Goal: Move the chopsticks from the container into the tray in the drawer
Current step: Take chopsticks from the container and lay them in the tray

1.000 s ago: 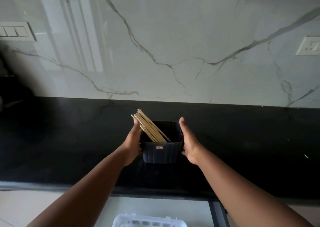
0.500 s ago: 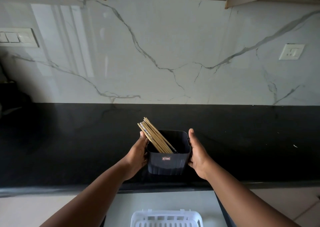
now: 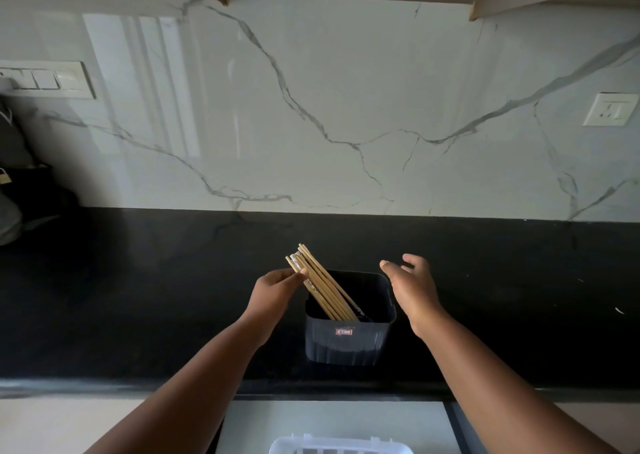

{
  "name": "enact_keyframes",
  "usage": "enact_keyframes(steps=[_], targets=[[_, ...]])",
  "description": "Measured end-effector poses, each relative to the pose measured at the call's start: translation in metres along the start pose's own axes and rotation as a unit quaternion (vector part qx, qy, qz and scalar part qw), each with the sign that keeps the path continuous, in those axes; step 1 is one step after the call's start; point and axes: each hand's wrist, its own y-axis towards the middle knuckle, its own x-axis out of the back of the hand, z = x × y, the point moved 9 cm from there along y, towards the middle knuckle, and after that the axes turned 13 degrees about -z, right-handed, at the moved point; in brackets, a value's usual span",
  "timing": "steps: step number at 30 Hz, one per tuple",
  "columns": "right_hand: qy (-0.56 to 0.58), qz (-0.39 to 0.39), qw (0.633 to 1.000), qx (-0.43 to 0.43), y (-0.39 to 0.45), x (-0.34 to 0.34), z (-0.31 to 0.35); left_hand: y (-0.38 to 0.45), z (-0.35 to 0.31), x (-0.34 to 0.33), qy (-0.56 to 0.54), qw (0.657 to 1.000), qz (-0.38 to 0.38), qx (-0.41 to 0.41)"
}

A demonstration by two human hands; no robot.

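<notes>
A person's left hand (image 3: 273, 292) pinches the upper ends of a bundle of wooden chopsticks (image 3: 320, 285), fingers (image 3: 300, 272) curled narrow round the sticks near the top. The chopsticks lean to the left w/ lower ends inside a dark, ribbed plastic container (image 3: 349, 337), which stands upright on the black surface (image 3: 138, 297) near its front edge. The right hand (image 3: 410, 285) hovers just beside the container's right rim, apart from it, fingers relaxed & spread wide, holding nothing. Below the surface's front edge, part of a white slotted tray (image 3: 341, 446) shows at the bottom of the view, inside a pale drawer (image 3: 311, 419). Behind: a white marble-look wall (image 3: 346, 107) w/ grey veins, a switch plate (image 3: 46, 80) at left, a socket (image 3: 610, 109) at right.
</notes>
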Motion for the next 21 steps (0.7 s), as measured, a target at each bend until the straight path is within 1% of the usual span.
enact_keyframes(steps=[1,2,3,5,6,7,8,9,10,12,14,17,21], targets=[[-0.021,-0.001,0.999,0.025,-0.002,-0.003,0.004,0.000,-0.002,-0.003,-0.001,1.000,0.004,-0.007],[-0.058,-0.007,0.996,0.070,-0.006,-0.005,0.011,0.000,-0.003,-0.005,0.000,1.000,0.009,-0.013],[-0.102,-0.019,0.985,0.135,-0.012,-0.007,0.022,-0.001,-0.003,-0.008,-0.001,1.000,0.015,-0.017],[-0.167,-0.037,0.940,0.296,-0.033,-0.018,0.050,-0.003,-0.001,-0.011,-0.009,0.999,0.020,-0.027],[-0.183,-0.026,0.915,0.359,-0.046,-0.028,0.061,-0.004,-0.001,-0.010,-0.007,0.999,0.018,-0.043],[-0.194,-0.001,0.896,0.400,-0.057,-0.041,0.068,-0.005,0.000,-0.007,0.009,0.998,0.014,-0.066],[-0.203,0.031,0.884,0.420,-0.067,-0.056,0.071,-0.007,0.003,-0.004,0.047,0.995,0.013,-0.093],[-0.212,0.067,0.880,0.420,-0.073,-0.070,0.070,-0.007,0.008,-0.001,0.106,0.987,0.015,-0.118],[-0.223,0.102,0.880,0.407,-0.079,-0.084,0.066,-0.008,0.014,0.002,0.180,0.973,0.020,-0.143],[-0.249,0.147,0.882,0.372,-0.084,-0.106,0.057,-0.009,0.026,0.007,0.308,0.931,0.032,-0.194],[-0.278,0.146,0.879,0.358,-0.086,-0.118,0.051,-0.007,0.037,0.012,0.377,0.900,0.036,-0.216],[-0.300,0.113,0.870,0.374,-0.084,-0.122,0.052,-0.007,0.051,0.013,0.447,0.863,0.053,-0.231],[-0.314,0.096,0.866,0.376,-0.080,-0.118,0.049,-0.005,0.076,0.011,0.524,0.822,0.079,-0.210]])
